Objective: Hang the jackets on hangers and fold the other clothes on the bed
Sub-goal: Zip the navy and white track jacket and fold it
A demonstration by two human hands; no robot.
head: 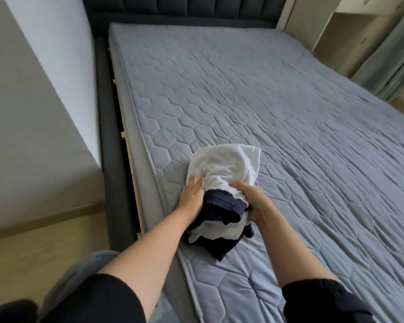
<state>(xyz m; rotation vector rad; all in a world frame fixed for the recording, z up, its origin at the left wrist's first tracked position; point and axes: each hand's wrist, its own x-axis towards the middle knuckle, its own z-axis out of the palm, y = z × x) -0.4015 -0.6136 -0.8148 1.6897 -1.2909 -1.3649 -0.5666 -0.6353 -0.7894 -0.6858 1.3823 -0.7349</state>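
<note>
A small bundle of clothes lies near the left edge of the bed [289, 113]. A white garment [224, 164] sits on top, and a dark navy garment [222, 206] with a ribbed band lies under it and sticks out toward me. My left hand [191, 197] presses against the bundle's left side with its fingers on the white cloth. My right hand [250, 197] is curled over the bundle's right side, gripping white and navy cloth together. No jacket or hanger is in view.
The mattress has a grey-blue quilted cover with a hexagon pattern. A dark padded headboard [196, 8] stands at the far end. A white wall [33, 89] and a strip of wooden floor [44, 241] lie left of the bed frame. Curtains [387, 54] hang at the far right.
</note>
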